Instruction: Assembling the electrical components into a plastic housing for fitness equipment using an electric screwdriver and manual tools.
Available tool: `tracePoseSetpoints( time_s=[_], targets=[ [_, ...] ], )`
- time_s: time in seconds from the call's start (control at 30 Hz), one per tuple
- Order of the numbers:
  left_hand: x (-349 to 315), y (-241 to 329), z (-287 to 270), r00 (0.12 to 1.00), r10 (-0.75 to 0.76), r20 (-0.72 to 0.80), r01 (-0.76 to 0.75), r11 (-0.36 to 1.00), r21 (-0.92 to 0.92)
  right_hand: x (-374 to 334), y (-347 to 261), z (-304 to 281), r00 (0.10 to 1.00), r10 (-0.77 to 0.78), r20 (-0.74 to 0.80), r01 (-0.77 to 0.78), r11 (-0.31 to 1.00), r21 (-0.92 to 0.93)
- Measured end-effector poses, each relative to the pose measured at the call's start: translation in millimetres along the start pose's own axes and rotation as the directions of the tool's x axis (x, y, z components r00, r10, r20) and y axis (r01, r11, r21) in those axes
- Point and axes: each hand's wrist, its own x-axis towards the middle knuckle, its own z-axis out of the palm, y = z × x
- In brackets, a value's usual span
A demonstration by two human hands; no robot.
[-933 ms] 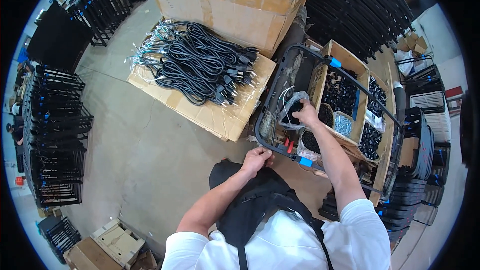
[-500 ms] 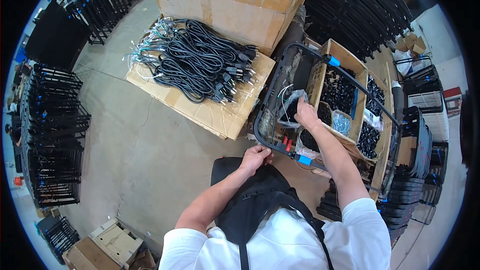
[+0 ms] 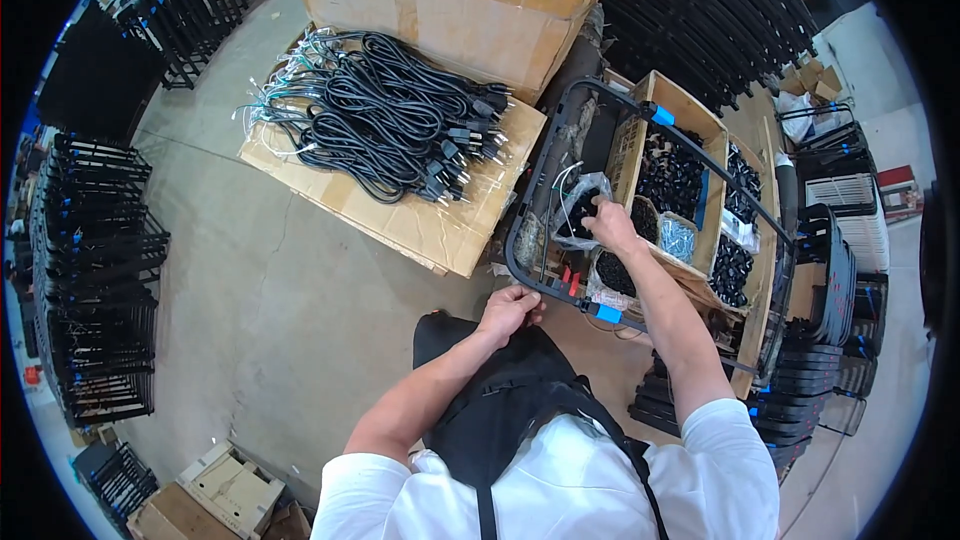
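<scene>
My left hand is closed at the near corner of a black tubular frame, its thumb against the tube and its other fingers curled below. Whether it also holds a small part is hidden. My right hand reaches over the frame's near tube into a clear plastic bag of small dark parts. Its fingers are drawn together at the bag's mouth; what lies between them cannot be made out. Blue clips sit on the frame, and red pieces show just inside its near side.
A wooden box holds black fittings, with a small tub of silvery screws in it. To the left, coiled black power cords lie on cardboard. Behind them stands a large carton. Stacked black frames line the left side.
My right hand has moved slightly down and left, with its fingers lower in the bag. My left hand stays at the frame corner. The whole view has shifted slightly.
</scene>
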Motion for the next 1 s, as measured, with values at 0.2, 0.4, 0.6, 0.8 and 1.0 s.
tracePoseSetpoints(
  time_s=[0.2,0.4,0.6,0.8,1.0],
  targets=[
    [1.2,3.4,0.3,1.0,-0.023,0.004,0.023,1.0,-0.015,1.7,5.2,-2.3,0.956,0.258,0.136,-0.291,0.876,0.383],
    [3.3,2.8,-3.6,0.999,-0.037,0.004,0.037,0.999,-0.026,3.8,-3.1,1.4,0.92,0.375,0.111,-0.375,0.763,0.526],
    [-0.8,7.8,-1.8,0.998,-0.056,0.022,0.056,0.998,-0.009,1.9,14.2,15.0,0.938,0.341,0.058,-0.315,0.775,0.548],
    [3.4,4.3,0.0,0.997,-0.07,0.044,0.07,0.998,0.007,-14.9,21.6,12.5,0.947,0.313,-0.075,-0.232,0.826,0.513],
    [8.5,-6.6,-15.6,0.999,0.012,0.041,-0.014,0.998,0.062,-111.7,-66.1,-46.2,0.962,0.24,0.13,-0.222,0.41,0.885]
  ],
)
